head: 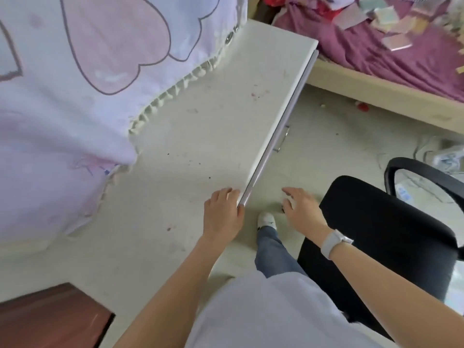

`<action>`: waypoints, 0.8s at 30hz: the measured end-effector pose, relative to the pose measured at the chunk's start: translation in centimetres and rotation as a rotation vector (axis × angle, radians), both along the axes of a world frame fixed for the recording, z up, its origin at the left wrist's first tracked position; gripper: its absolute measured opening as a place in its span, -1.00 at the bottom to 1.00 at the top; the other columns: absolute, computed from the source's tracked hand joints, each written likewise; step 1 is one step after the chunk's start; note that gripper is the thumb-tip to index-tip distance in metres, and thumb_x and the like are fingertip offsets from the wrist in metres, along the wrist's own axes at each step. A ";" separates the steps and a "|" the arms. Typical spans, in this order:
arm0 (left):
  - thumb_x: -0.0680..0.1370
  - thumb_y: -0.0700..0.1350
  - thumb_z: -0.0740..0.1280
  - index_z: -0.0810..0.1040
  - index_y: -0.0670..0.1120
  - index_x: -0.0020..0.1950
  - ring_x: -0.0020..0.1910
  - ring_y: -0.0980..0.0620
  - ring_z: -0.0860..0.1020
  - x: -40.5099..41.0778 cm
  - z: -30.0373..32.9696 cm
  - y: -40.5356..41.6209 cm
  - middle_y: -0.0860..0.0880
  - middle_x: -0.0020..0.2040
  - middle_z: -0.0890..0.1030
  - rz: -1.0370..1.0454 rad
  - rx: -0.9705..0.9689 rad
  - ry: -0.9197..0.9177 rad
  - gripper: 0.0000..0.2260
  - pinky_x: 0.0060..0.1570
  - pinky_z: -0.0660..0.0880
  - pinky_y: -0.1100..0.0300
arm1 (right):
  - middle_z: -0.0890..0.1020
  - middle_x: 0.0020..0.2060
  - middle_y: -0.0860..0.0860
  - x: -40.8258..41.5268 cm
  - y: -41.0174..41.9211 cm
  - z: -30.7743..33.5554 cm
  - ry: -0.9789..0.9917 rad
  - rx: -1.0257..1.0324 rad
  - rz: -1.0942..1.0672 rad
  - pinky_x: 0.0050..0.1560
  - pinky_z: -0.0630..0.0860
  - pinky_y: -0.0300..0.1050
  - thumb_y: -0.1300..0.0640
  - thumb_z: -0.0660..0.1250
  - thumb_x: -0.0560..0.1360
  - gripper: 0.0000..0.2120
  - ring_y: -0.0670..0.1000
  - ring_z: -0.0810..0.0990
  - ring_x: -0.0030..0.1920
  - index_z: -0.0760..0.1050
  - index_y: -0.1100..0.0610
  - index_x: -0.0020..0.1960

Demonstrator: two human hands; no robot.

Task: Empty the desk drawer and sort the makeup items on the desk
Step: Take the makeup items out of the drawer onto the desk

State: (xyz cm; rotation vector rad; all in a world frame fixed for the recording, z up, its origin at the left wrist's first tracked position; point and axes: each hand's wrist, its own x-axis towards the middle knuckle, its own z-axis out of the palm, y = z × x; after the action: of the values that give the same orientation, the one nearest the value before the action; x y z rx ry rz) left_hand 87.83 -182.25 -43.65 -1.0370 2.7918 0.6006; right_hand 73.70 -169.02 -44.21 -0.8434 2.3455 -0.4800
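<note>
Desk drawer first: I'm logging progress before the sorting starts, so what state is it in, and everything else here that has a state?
Desk drawer: shut, front flush under the desk edge.
Drawer handle: untouched.
Desk: stained top, no makeup items visible on it.
Pink cloth: draped over the desk's far side.
Left hand: fingers on the desk's front edge.
Right hand: open, in the air, holding nothing.
Black chair: unoccupied, beside the desk.
</note>
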 end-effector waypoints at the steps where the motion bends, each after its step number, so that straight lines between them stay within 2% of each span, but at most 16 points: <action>1: 0.50 -0.13 0.30 0.46 -0.13 0.26 0.22 -0.20 0.43 -1.5 -0.6 -0.5 -0.13 0.26 0.48 -0.008 -0.004 0.005 -0.66 0.09 0.39 -0.05 | 0.46 0.26 0.08 -1.3 -1.0 -0.7 -0.065 -0.058 -0.089 0.22 0.36 -0.11 0.18 0.12 0.58 -0.65 0.07 0.42 0.25 0.34 0.14 0.35; 3: 0.43 -0.12 0.36 0.48 -0.13 0.23 0.20 -0.25 0.47 -4.7 -1.9 -1.6 -0.18 0.24 0.50 -0.010 -0.016 0.002 -0.63 0.03 0.44 -0.12 | 0.50 0.19 0.10 -4.3 -3.0 -2.0 -0.197 -0.150 -0.287 0.08 0.37 -0.20 0.20 0.14 0.57 -0.68 0.03 0.47 0.16 0.38 0.16 0.31; 5: 0.43 -0.06 0.29 0.46 -0.09 0.23 0.21 -0.27 0.46 -8.2 -3.1 -2.5 -0.19 0.25 0.49 0.009 -0.029 -0.007 -0.62 0.06 0.44 -0.16 | 0.53 0.14 0.08 -7.3 -4.8 -3.3 -0.297 -0.194 -0.438 0.03 0.36 -0.22 0.20 0.15 0.58 -0.70 -0.01 0.49 0.09 0.40 0.18 0.29; 7: 0.44 0.01 0.18 0.42 -0.06 0.25 0.24 -0.28 0.43 -11.4 -4.1 -3.2 -0.19 0.28 0.47 0.028 -0.050 -0.014 -0.60 0.12 0.39 -0.21 | 0.52 0.09 0.05 -10.3 -6.5 -4.8 -0.356 -0.197 -0.516 -0.06 0.37 -0.33 0.18 0.15 0.58 -0.70 -0.06 0.46 0.02 0.39 0.18 0.30; 8: 0.44 0.02 0.15 0.42 -0.05 0.26 0.26 -0.29 0.41 -12.8 -4.8 -3.5 -0.19 0.30 0.45 0.039 -0.048 -0.020 -0.59 0.14 0.36 -0.24 | 0.50 0.07 0.03 -11.7 -7.2 -5.6 -0.378 -0.196 -0.543 -0.16 0.37 -0.42 0.18 0.15 0.59 -0.69 -0.08 0.45 -0.03 0.38 0.17 0.31; 10: 0.42 0.03 0.18 0.44 -0.05 0.28 0.30 -0.28 0.36 -14.9 -5.9 -3.9 -0.19 0.34 0.42 0.061 -0.058 -0.046 -0.56 0.18 0.30 -0.30 | 0.48 0.06 0.02 -14.1 -8.7 -7.1 -0.413 -0.197 -0.569 -0.35 0.37 -0.50 0.17 0.15 0.58 -0.67 -0.08 0.45 -0.13 0.33 0.16 0.34; 12: 0.42 0.05 0.18 0.42 -0.04 0.30 0.32 -0.27 0.34 -16.0 -6.9 -4.2 -0.19 0.36 0.40 0.047 -0.129 -0.072 -0.54 0.19 0.28 -0.31 | 0.48 0.10 0.04 -15.9 -10.1 -8.4 -0.475 -0.206 -0.603 -0.32 0.44 -0.38 0.15 0.17 0.58 -0.63 -0.06 0.47 -0.16 0.27 0.15 0.38; 14: 0.44 0.04 0.17 0.37 -0.02 0.34 0.34 -0.26 0.29 -16.1 -7.6 -4.2 -0.19 0.38 0.38 0.027 -0.197 -0.076 -0.54 0.21 0.26 -0.31 | 0.48 0.14 0.04 -16.8 -11.3 -9.5 -0.559 -0.196 -0.633 -0.16 0.52 -0.21 0.13 0.18 0.58 -0.59 0.00 0.50 -0.10 0.22 0.14 0.40; 16: 0.47 0.03 0.18 0.30 -0.01 0.38 0.38 -0.23 0.20 -15.7 -8.3 -4.0 -0.19 0.41 0.34 0.027 -0.246 -0.052 -0.53 0.25 0.21 -0.32 | 0.52 0.07 0.05 -17.1 -12.3 -10.5 -0.634 -0.173 -0.653 0.02 0.56 -0.05 0.14 0.19 0.57 -0.57 0.03 0.54 -0.07 0.21 0.15 0.41; 17: 0.48 0.02 0.19 0.27 0.00 0.39 0.39 -0.22 0.18 -15.6 -8.6 -3.9 -0.18 0.42 0.33 0.030 -0.256 -0.043 -0.53 0.26 0.19 -0.32 | 0.55 -0.02 0.04 -17.2 -12.6 -10.9 -0.681 -0.176 -0.686 0.06 0.56 -0.02 0.16 0.19 0.57 -0.58 0.03 0.55 -0.12 0.23 0.17 0.40; 19: 0.49 0.01 0.18 0.25 0.00 0.40 0.40 -0.22 0.15 -15.5 -8.8 -3.8 -0.19 0.43 0.31 0.033 -0.271 -0.029 -0.52 0.27 0.16 -0.32 | 0.53 -0.21 0.03 -17.4 -12.9 -11.7 -0.804 -0.219 -0.811 0.01 0.58 -0.05 0.26 0.19 0.55 -0.63 -0.01 0.53 -0.26 0.29 0.20 0.35; 21: 0.49 0.01 0.18 0.25 0.00 0.40 0.40 -0.22 0.15 -15.7 -8.8 -3.8 -0.19 0.43 0.31 0.033 -0.274 -0.018 -0.52 0.27 0.16 -0.32 | 0.52 -0.24 0.03 -17.6 -13.0 -12.1 -0.895 -0.258 -0.887 -0.03 0.59 -0.10 0.31 0.19 0.54 -0.67 -0.04 0.52 -0.30 0.34 0.19 0.29; 24: 0.48 0.01 0.20 0.26 -0.01 0.39 0.39 -0.23 0.17 -15.6 -8.9 -3.8 -0.20 0.42 0.32 0.032 -0.284 0.001 -0.52 0.26 0.17 -0.34 | 0.50 -0.24 0.03 -17.6 -13.1 -12.4 -0.971 -0.318 -0.872 -0.01 0.59 -0.06 0.32 0.18 0.54 -0.76 -0.04 0.54 -0.29 0.36 0.15 0.19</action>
State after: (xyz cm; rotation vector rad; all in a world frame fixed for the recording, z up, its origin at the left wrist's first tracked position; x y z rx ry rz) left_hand 72.19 -186.05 -52.51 -1.1297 2.9251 0.2091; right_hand 56.10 -182.11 -56.62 0.3500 1.5863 -1.2861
